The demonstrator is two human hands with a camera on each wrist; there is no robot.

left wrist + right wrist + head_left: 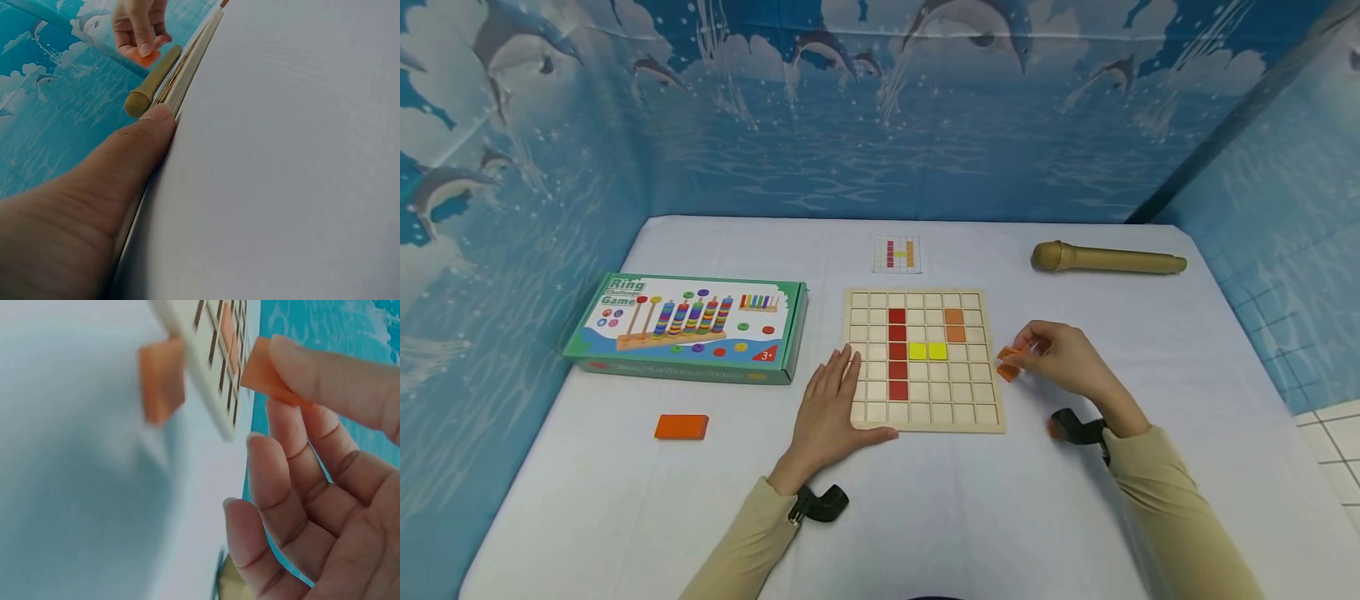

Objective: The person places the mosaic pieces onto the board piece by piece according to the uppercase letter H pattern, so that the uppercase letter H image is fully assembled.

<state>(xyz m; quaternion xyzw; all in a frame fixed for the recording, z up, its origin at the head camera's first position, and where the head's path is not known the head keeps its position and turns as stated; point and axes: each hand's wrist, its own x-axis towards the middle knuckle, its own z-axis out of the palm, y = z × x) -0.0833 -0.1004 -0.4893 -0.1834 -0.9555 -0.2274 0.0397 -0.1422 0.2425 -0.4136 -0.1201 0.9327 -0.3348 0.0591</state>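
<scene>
A wooden grid board [961, 413] lies on the white table, holding a column of red tiles [898, 351], two yellow tiles [937, 351] and two orange tiles [954, 333]. My left hand [829, 410] rests with straight fingers over its lower left corner, the thumb [140, 147] along the near edge. Just right of the board, my right hand [1060, 357] pinches a small orange tile [265, 372] between thumb and fingers. Below that, another orange tile [164, 381] sits on the table next to the board. A further orange piece [1055, 429] is partly hidden by the right wrist camera.
Behind the board lies a small pattern card [897, 254]. A Ring Challenge Game box [685, 329] stands at the left, with an orange block [681, 427] in front of it. At the back right lies a brown club-shaped stick [1112, 258]. Dolphin-print curtains [820, 167] enclose the table.
</scene>
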